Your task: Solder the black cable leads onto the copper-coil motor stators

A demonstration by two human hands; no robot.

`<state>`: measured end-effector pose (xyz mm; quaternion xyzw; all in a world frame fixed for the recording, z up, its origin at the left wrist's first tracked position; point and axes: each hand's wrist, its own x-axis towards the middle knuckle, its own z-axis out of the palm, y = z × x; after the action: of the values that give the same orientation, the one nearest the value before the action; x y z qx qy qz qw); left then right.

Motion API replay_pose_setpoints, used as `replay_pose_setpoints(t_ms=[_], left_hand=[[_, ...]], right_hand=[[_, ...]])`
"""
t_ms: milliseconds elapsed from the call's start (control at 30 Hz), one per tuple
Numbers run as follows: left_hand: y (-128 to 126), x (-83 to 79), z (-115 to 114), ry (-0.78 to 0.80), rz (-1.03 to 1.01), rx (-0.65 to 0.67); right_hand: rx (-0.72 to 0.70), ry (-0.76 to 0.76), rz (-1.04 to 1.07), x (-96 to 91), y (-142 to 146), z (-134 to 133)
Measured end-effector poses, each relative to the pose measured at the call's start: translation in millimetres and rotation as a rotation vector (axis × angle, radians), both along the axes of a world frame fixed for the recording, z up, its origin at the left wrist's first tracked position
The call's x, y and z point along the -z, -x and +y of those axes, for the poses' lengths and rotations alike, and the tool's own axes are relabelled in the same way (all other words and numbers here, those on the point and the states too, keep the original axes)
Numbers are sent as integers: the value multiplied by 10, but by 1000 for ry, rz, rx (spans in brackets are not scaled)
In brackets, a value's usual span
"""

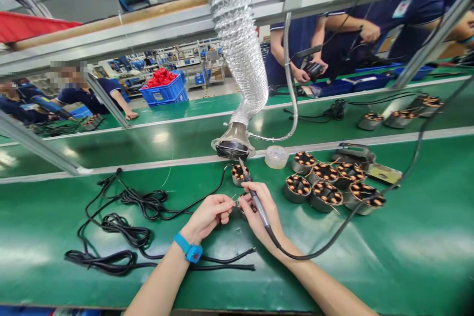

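My left hand (213,215), with a blue wrist strap (188,248), pinches a thin wire (234,199) between thumb and forefinger. Close beside it, my right hand (263,210) grips a soldering iron (258,203), its tip pointing up and away from me. The right thumb and fingertips are at a second motor stator (242,206), mostly hidden behind them. Just beyond the hands stands another copper-wound stator (239,175), with a black cable reaching it from the left. Above that stator hangs the fume extraction hood (232,139).
Coiled black cables (124,229) lie to the left. Several stators (326,195) are grouped at the right, near a roll of clear tape (276,157). The iron's cord (342,229) loops across the right side. Co-workers (296,54) stand behind the metal frame.
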<state>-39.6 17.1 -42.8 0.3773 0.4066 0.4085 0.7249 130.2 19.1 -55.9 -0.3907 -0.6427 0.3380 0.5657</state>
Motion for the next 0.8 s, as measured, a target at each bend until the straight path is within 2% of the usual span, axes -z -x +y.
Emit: replay_pose_setpoints(t_ms=[333,600,800], left_hand=[[-100,6,-24,-36,60,-122],[-147,-37,-73,-63,185,-113],[-29,-28,-11,-7,83,-26]], right_hand=[[9,-29,-25,8,1,0],[-4,-44,-39,16,-5,-3],[8,-33,-37,3,-23,-5]])
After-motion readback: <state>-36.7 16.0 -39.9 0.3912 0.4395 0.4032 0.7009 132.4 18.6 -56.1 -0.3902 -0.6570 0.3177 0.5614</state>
